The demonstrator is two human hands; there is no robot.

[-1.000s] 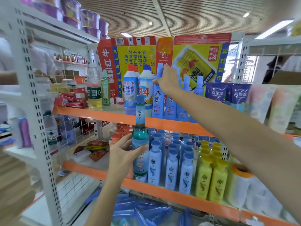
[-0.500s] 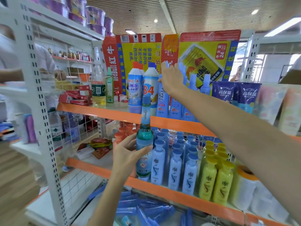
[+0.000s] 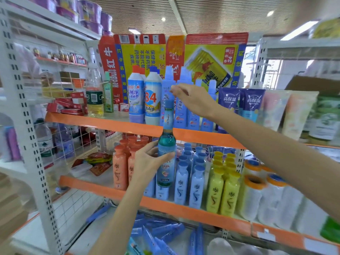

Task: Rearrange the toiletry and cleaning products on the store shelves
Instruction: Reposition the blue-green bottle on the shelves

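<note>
Your left hand (image 3: 147, 162) has its grip clamped round the green glass floral-water bottle (image 3: 166, 144), thumb on the front label, fingers behind. Bottle is upright, held in the air in front of the orange edge of the upper shelf (image 3: 103, 120), at about 12 o'clock from the blue shampoo bottles (image 3: 189, 179).

Your right hand (image 3: 191, 100) is up on the upper shelf at the tall blue bottles (image 3: 181, 100); fingers look curled at the neck of one, but blur means I can't tell if the grip is actually closed on it.

Risks: the tall blue bottles are narrow and packed tight, so nudging one to open a slot could topple its neighbours or the 84 disinfectant bottle (image 3: 152, 100) at 9 o'clock. The glass bottle could clip the shelf edge going in.

Counts: one green bottle in hand; about five tall blue bottles visible; two white cleaner bottles; two dark blue tubes (image 3: 241, 103); the yellow shampoo bottles (image 3: 222, 190) stand in two rows, exact number unclear.
</note>
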